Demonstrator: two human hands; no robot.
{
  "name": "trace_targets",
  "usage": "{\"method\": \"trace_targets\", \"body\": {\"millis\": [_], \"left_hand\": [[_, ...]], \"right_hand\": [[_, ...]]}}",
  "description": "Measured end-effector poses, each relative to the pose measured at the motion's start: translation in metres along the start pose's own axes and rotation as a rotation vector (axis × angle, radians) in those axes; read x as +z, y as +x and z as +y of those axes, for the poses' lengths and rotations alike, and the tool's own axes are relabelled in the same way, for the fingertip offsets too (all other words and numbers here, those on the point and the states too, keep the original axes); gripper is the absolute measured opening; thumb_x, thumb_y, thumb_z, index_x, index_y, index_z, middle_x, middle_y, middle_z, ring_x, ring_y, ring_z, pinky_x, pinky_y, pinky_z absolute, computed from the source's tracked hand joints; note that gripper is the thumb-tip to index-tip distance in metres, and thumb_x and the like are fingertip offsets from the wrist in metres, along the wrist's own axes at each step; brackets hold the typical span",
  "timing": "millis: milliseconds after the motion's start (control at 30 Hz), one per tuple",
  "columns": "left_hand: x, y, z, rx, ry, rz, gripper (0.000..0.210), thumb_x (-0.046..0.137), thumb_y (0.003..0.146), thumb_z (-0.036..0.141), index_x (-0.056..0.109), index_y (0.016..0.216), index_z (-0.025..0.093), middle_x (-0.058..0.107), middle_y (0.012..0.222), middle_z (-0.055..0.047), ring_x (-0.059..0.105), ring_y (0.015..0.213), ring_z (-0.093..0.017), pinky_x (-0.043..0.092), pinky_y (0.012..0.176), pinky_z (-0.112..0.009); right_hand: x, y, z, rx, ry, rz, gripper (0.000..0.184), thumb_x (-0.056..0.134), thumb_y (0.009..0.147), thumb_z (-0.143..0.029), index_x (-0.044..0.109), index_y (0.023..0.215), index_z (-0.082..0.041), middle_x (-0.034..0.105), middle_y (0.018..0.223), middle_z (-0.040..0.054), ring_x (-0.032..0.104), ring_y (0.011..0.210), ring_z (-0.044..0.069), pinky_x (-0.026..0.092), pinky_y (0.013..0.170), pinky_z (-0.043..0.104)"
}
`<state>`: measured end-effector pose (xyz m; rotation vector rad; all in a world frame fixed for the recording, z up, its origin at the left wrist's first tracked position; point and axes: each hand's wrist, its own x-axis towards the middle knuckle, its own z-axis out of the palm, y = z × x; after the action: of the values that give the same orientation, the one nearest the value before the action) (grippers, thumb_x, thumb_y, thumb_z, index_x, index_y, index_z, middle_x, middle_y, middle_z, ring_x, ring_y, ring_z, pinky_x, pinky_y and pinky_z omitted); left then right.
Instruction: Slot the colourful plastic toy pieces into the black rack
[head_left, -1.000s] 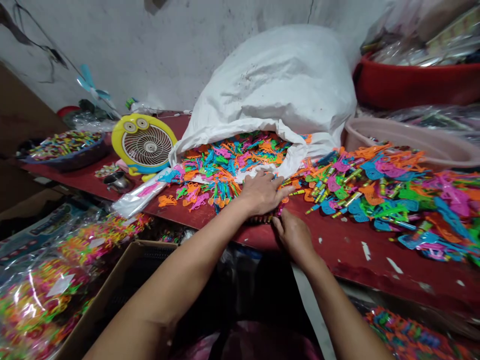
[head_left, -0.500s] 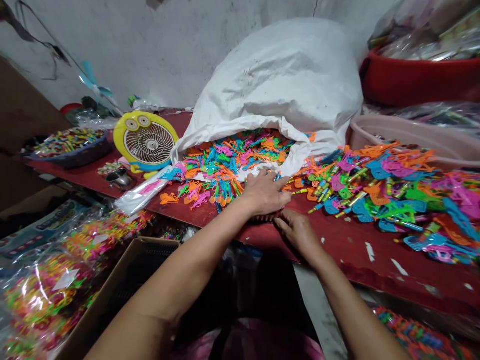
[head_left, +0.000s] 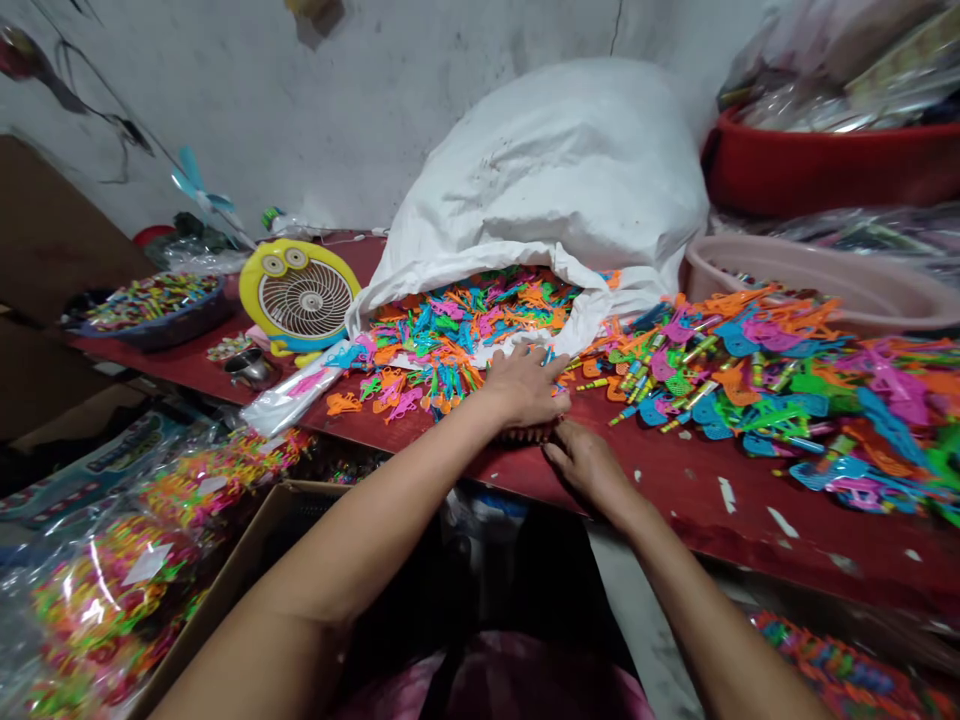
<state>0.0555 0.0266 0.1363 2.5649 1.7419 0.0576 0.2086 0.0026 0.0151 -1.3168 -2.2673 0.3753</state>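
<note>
My left hand (head_left: 527, 388) lies palm down with its fingers spread, at the mouth of a big white sack (head_left: 570, 170). Beneath its palm shows a dark ridged strip (head_left: 525, 435), mostly hidden. At the strip's right end my right hand (head_left: 592, 465) is closed, thumb and forefinger at the edge. Small bright plastic pieces (head_left: 457, 325) in orange, blue, green and pink spill from the sack beside my left hand. To the right lies a heap of similar coloured pieces (head_left: 757, 385) joined to shiny striped tubes.
The red table (head_left: 645, 500) also carries a yellow fan (head_left: 304, 300), a metal cup (head_left: 251, 370), a blue basin (head_left: 161, 325) of small pieces, a pink basin (head_left: 840, 270) and a red tub (head_left: 832, 170). Below left are filled clear bags (head_left: 112, 600) and a cardboard box (head_left: 247, 540).
The view has shifted slightly. Both hands stay at nearly the same place on the table, around the dark ridged strip.
</note>
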Motion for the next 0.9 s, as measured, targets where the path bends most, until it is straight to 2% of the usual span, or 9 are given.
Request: {"method": "trace_targets", "body": {"millis": [67, 133, 233, 333, 433, 500, 633, 900], "left_hand": [[-0.007, -0.002, -0.002, 0.011, -0.014, -0.022, 0.066, 0.038, 0.092, 0.062, 0.036, 0.148, 0.028, 0.032, 0.158, -0.01, 0.027, 0.144, -0.037, 0.027, 0.111, -0.064], [-0.016, -0.007, -0.006, 0.037, -0.037, -0.007, 0.067, 0.033, 0.093, 0.066, 0.037, 0.148, 0.027, 0.033, 0.158, -0.011, 0.03, 0.143, -0.035, 0.025, 0.112, -0.063], [-0.026, -0.015, -0.01, 0.069, -0.085, 0.113, 0.059, 0.025, 0.099, 0.06, 0.045, 0.143, 0.026, 0.045, 0.149, -0.009, 0.043, 0.135, -0.029, 0.032, 0.111, -0.054], [-0.025, -0.023, -0.009, 0.132, -0.105, 0.217, 0.051, 0.03, 0.101, 0.054, 0.06, 0.13, 0.025, 0.057, 0.136, -0.007, 0.052, 0.124, -0.023, 0.038, 0.106, -0.042], [-0.014, -0.027, -0.006, 0.19, -0.059, 0.184, 0.037, 0.045, 0.098, 0.048, 0.069, 0.116, 0.026, 0.066, 0.12, -0.006, 0.056, 0.116, -0.023, 0.04, 0.1, -0.04], [-0.007, -0.027, -0.003, 0.188, -0.03, 0.156, 0.03, 0.048, 0.097, 0.04, 0.071, 0.112, 0.027, 0.069, 0.111, -0.005, 0.057, 0.112, -0.024, 0.041, 0.096, -0.039], [0.0, -0.024, 0.002, 0.16, 0.006, 0.131, 0.029, 0.045, 0.098, 0.034, 0.072, 0.105, 0.026, 0.07, 0.106, -0.005, 0.056, 0.111, -0.024, 0.039, 0.095, -0.039], [-0.005, -0.018, 0.008, 0.099, 0.042, 0.077, 0.027, 0.045, 0.097, 0.031, 0.071, 0.098, 0.024, 0.071, 0.104, -0.006, 0.057, 0.111, -0.025, 0.04, 0.095, -0.042]], "right_hand": [[-0.003, -0.003, 0.001, -0.002, 0.092, -0.026, 0.015, 0.05, 0.086, -0.024, 0.063, 0.087, -0.016, 0.069, 0.085, 0.0079, 0.061, 0.075, 0.019, 0.043, 0.067, 0.028], [-0.005, -0.007, 0.004, 0.025, 0.19, 0.005, 0.021, 0.049, 0.087, -0.026, 0.064, 0.094, -0.015, 0.07, 0.088, 0.0095, 0.062, 0.077, 0.02, 0.045, 0.07, 0.03], [-0.004, -0.012, 0.004, 0.064, 0.29, 0.123, 0.031, 0.049, 0.087, -0.03, 0.065, 0.107, -0.014, 0.072, 0.103, 0.0129, 0.066, 0.09, 0.022, 0.048, 0.081, 0.034], [-0.001, -0.011, -0.001, 0.08, 0.315, 0.162, 0.029, 0.047, 0.089, -0.033, 0.067, 0.102, -0.015, 0.072, 0.099, 0.012, 0.066, 0.087, 0.022, 0.048, 0.079, 0.033], [0.003, -0.007, -0.008, 0.085, 0.272, 0.135, 0.025, 0.045, 0.09, -0.032, 0.064, 0.083, -0.017, 0.069, 0.079, 0.0073, 0.061, 0.071, 0.019, 0.043, 0.066, 0.029], [0.005, -0.005, -0.011, 0.079, 0.258, 0.119, 0.024, 0.044, 0.091, -0.03, 0.06, 0.079, -0.018, 0.066, 0.075, 0.0052, 0.059, 0.068, 0.018, 0.04, 0.064, 0.027], [0.006, -0.006, -0.009, 0.078, 0.238, 0.089, 0.025, 0.042, 0.094, -0.03, 0.062, 0.085, -0.019, 0.068, 0.079, 0.0053, 0.061, 0.071, 0.018, 0.039, 0.066, 0.025], [0.002, -0.007, -0.009, 0.121, 0.16, 0.031, 0.027, 0.044, 0.093, -0.03, 0.068, 0.094, -0.02, 0.072, 0.084, 0.0068, 0.065, 0.075, 0.019, 0.041, 0.066, 0.026]]}}
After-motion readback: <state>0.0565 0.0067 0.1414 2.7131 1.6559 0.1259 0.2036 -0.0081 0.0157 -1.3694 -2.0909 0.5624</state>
